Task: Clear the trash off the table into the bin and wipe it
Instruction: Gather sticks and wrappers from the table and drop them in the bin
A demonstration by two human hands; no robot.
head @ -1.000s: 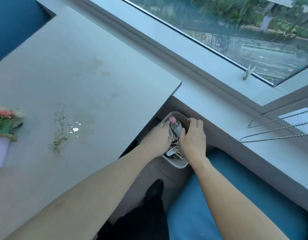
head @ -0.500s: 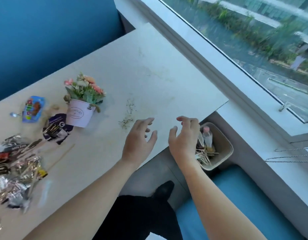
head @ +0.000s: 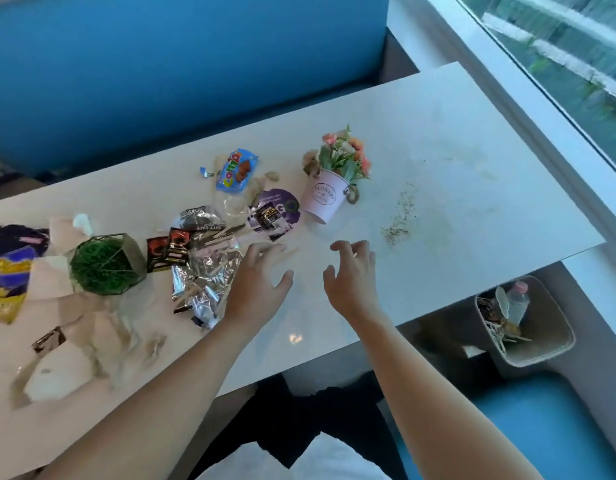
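Trash lies spread over the left half of the white table [head: 472,140]: a crumpled silver foil wrapper [head: 204,285], red-black sachets [head: 168,251], a purple lid [head: 277,211], a blue snack packet [head: 235,169] and a purple-yellow bag [head: 6,271]. My left hand [head: 256,284] hovers empty over the table, fingers spread, just right of the foil. My right hand [head: 351,275] hovers beside it, fingers loosely bent, holding nothing. A beige bin [head: 549,351] stands on the floor under the table's right end, with a bottle and scraps inside.
A pink flower pot [head: 323,197] stands mid-table, with a patch of crumbs [head: 398,220] to its right. A green grass ornament in a wire frame [head: 103,263] sits on the left. Blue bench seats lie behind and below right. A window ledge runs along the right.
Both hands left the bin and came up over the table, moving left toward the wrappers. The view swung left, bringing more trash into sight.
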